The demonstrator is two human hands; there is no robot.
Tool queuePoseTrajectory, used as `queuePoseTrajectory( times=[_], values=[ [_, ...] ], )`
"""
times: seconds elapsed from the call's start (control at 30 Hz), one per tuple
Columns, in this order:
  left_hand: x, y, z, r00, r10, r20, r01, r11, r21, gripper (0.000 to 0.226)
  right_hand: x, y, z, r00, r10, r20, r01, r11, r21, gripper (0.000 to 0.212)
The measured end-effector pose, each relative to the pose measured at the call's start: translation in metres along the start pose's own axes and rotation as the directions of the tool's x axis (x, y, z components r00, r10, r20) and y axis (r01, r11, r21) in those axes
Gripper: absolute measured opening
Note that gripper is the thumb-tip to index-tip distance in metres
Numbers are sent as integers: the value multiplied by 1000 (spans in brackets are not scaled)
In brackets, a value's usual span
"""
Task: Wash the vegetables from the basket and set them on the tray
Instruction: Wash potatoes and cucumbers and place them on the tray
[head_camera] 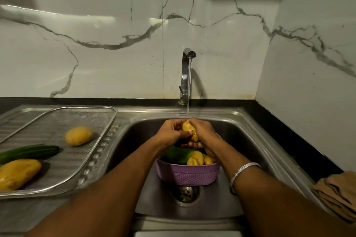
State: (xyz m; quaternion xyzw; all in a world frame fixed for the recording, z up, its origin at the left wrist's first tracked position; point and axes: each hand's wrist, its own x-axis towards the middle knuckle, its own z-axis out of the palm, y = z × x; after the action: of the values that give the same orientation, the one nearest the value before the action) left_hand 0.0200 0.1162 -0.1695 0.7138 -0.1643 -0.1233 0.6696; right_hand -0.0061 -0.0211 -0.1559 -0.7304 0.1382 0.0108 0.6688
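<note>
two hands, the left hand (171,132) and right hand (202,131), are curled around one potato (189,131), held under the tap (187,75) stream above the purple basket (187,173) in the sink (240,131). two potatoes and a cucumber (28,152) are laid on the mesh tray (81,177).

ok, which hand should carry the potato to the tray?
Probably left. The tray sits on the left hand's side; the right hand would cross over. Both hold the potato under the tap.
</note>
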Motion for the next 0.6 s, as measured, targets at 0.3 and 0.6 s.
queuePoseTrajectory(
  times=[0.3,0.6],
  values=[
    [2,1,10,973,199,-120,-177,970,169,17,17,1,5,950,-237,-205,176,944,-279,38],
    [3,-5,6,970,176,-166,-152,977,147,18,9,-4,2,999,-33,37,37,994,-99,33]
  ],
)
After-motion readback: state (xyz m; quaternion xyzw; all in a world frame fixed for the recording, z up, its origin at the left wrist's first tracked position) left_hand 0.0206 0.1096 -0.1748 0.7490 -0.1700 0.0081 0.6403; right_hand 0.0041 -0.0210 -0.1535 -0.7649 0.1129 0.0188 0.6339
